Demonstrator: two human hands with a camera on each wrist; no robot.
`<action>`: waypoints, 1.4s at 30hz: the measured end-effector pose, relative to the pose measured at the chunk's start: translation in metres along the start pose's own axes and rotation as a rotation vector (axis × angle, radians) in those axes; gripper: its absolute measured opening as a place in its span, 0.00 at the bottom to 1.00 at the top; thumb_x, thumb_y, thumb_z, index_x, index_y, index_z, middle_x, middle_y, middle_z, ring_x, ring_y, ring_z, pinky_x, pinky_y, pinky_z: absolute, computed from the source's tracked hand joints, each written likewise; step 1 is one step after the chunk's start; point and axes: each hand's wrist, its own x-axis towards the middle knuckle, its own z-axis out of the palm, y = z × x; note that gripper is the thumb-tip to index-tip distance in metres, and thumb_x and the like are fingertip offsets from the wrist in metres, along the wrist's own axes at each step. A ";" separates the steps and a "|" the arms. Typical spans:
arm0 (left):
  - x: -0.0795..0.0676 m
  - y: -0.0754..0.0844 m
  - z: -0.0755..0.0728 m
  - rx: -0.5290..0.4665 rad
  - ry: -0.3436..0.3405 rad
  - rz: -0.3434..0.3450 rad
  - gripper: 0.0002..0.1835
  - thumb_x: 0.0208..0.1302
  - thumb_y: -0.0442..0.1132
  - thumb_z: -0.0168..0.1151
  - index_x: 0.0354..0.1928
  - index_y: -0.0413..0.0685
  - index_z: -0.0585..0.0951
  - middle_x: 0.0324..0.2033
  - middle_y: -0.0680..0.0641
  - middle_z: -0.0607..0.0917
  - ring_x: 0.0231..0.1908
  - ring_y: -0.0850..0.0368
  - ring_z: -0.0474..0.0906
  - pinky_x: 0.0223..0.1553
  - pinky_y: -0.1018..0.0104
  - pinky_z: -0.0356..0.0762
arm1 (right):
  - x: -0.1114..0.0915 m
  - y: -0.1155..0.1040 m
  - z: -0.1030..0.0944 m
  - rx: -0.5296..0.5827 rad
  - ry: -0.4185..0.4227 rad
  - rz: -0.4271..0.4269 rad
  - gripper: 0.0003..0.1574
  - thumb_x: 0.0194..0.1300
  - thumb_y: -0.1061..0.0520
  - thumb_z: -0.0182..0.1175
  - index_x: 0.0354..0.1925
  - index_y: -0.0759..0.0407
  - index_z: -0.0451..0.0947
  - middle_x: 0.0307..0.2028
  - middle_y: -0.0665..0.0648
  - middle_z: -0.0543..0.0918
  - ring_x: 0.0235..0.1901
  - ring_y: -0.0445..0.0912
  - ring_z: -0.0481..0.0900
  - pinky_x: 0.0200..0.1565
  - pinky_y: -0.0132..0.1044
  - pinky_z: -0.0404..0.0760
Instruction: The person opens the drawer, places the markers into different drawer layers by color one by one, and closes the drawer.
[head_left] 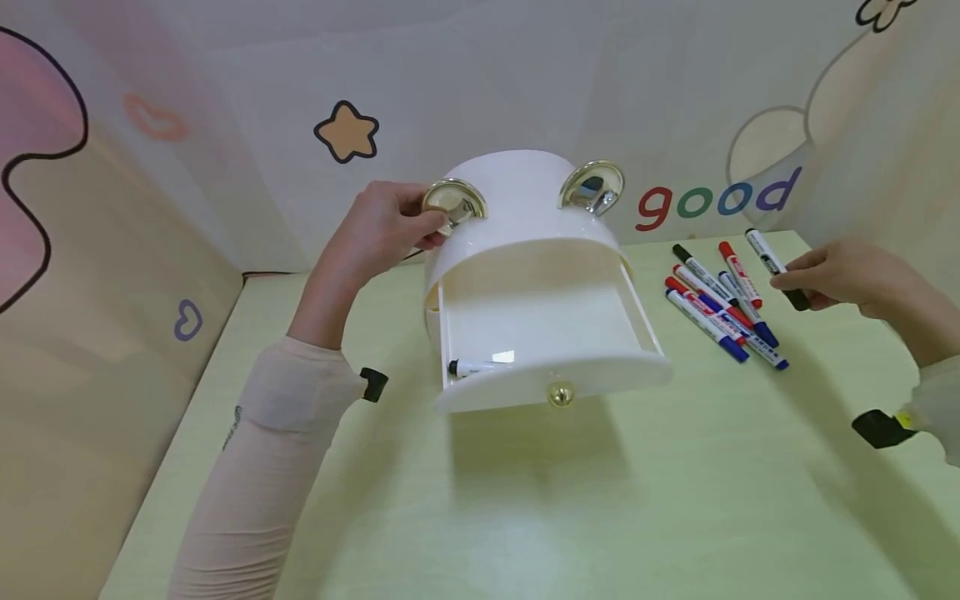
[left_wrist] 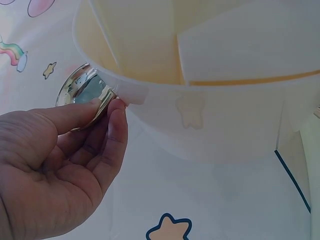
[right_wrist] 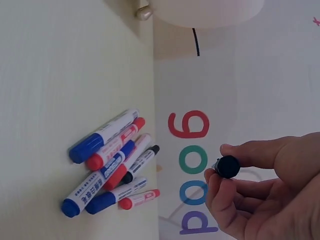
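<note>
A white rounded storage box (head_left: 513, 187) stands at the middle back of the table, with two gold-rimmed ears on top. Its drawer (head_left: 543, 312) is pulled out, and a black-capped marker (head_left: 476, 367) lies in the drawer's front left corner. My left hand (head_left: 378, 233) pinches the left ear (left_wrist: 82, 87) between thumb and fingers. Over at the right, my right hand (head_left: 862, 271) holds a black-and-white whiteboard marker (head_left: 767, 254) above the table. In the right wrist view this marker's black end (right_wrist: 228, 167) points toward the camera.
Several red, blue and black markers (head_left: 705, 321) lie in a loose pile right of the box, left of my right hand. A gold knob (head_left: 560, 393) sticks out from the drawer front. Behind the table (head_left: 517, 517) stands a printed backdrop (head_left: 262, 108).
</note>
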 end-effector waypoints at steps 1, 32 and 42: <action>0.000 0.000 0.000 0.000 0.000 -0.001 0.14 0.75 0.33 0.58 0.58 0.39 0.83 0.46 0.39 0.86 0.42 0.49 0.86 0.46 0.67 0.85 | -0.002 -0.004 -0.001 -0.003 0.000 -0.007 0.39 0.76 0.47 0.62 0.60 0.85 0.68 0.36 0.61 0.81 0.36 0.56 0.80 0.36 0.42 0.82; 0.002 0.000 0.000 -0.013 -0.005 -0.010 0.15 0.75 0.33 0.59 0.59 0.39 0.83 0.46 0.38 0.87 0.40 0.53 0.86 0.44 0.71 0.82 | -0.077 -0.086 0.000 -0.024 -0.084 -0.076 0.36 0.80 0.50 0.56 0.69 0.78 0.63 0.33 0.55 0.79 0.34 0.52 0.78 0.50 0.40 0.76; 0.001 -0.001 0.001 -0.010 -0.005 0.003 0.16 0.75 0.33 0.59 0.61 0.39 0.82 0.47 0.39 0.87 0.40 0.53 0.85 0.43 0.72 0.82 | -0.103 -0.112 0.005 0.024 -0.166 -0.099 0.41 0.78 0.49 0.59 0.72 0.76 0.59 0.44 0.53 0.84 0.32 0.53 0.79 0.43 0.35 0.75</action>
